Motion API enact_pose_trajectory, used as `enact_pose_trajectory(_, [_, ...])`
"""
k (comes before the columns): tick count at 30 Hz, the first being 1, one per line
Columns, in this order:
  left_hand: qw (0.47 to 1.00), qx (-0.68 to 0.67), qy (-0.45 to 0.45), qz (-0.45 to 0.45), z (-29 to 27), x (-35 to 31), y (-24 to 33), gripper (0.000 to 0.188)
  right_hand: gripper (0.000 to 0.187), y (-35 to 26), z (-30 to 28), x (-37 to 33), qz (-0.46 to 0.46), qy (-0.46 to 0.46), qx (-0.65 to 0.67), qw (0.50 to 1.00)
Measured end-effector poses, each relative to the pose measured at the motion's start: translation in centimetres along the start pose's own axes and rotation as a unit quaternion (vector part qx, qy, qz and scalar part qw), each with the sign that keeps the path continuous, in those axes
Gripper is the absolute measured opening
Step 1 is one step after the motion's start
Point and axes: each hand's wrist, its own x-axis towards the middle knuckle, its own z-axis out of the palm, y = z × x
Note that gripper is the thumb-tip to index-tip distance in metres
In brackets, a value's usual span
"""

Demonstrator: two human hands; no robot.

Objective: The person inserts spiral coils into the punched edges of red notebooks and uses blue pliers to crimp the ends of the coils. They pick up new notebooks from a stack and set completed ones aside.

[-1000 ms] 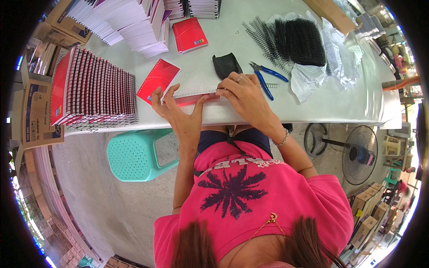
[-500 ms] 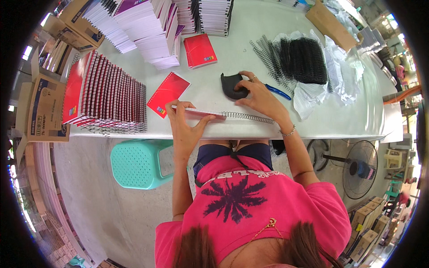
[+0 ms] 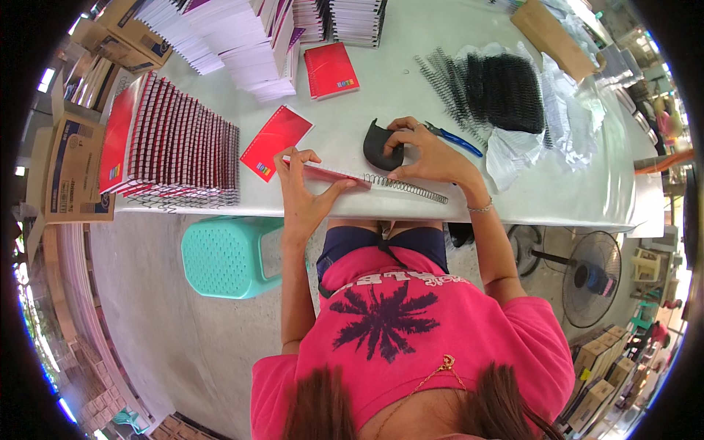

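My left hand (image 3: 306,198) is closed on a small red notebook (image 3: 330,173), its thumb and fingers pinching it on edge near the table's front. From the notebook's right end a dark spiral coil (image 3: 414,191) sticks out to the right, mostly outside the pages. My right hand (image 3: 427,152) has its fingers curled over a black curved piece (image 3: 379,145), whose exact kind I cannot make out. The right thumb is close to the coil; whether it touches is unclear. Blue-handled pliers (image 3: 458,142) lie just beyond the right hand. A loose red cover (image 3: 277,141) lies beyond the left hand.
Coil-bound red notebooks (image 3: 180,143) stand stacked at left. Tall paper stacks (image 3: 253,62) and another red notebook (image 3: 332,70) are farther back. Black coils (image 3: 506,94) lie on crumpled paper (image 3: 511,158) at right. A green stool (image 3: 224,257) and a fan (image 3: 589,277) stand below the table.
The right fingers have shifted slightly on the black piece, and the coil's free end tilts a little lower. The left hand keeps its hold on the notebook. The whole view has moved slightly.
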Motion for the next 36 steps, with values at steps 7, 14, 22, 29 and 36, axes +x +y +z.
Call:
enact_pose_trajectory(7, [1.000, -0.009, 0.008, -0.003, 0.4, -0.1, 0.3, 0.070, 0.063, 1.9, 0.3, -0.9, -0.064, -0.043, 0.464, 0.882])
enact_pose_trajectory(14, [1.000, -0.015, 0.004, -0.004, 0.5, 0.1, 0.1, 0.068, 0.042, -0.7, -0.5, -1.3, 0.050, -0.079, 0.342, 0.935])
enact_pose_trajectory(22, [1.000, -0.023, -0.001, -0.015, 0.0, 0.5, 0.0, 0.066, 0.053, -0.7, 0.3, -0.3, 0.071, 0.035, 0.112, 0.991])
enact_pose_trajectory(29, [1.000, -0.020, -0.007, -0.014, 0.0, 0.6, 0.1, 0.067, 0.045, -1.5, 0.5, -1.6, -0.007, -0.023, 0.280, 0.960])
enact_pose_trajectory(36, [0.999, -0.037, -0.027, -0.022, -0.4, 0.9, -0.1, 0.061, 0.042, -3.2, 0.9, -1.1, 0.057, 0.001, 0.085, 0.995])
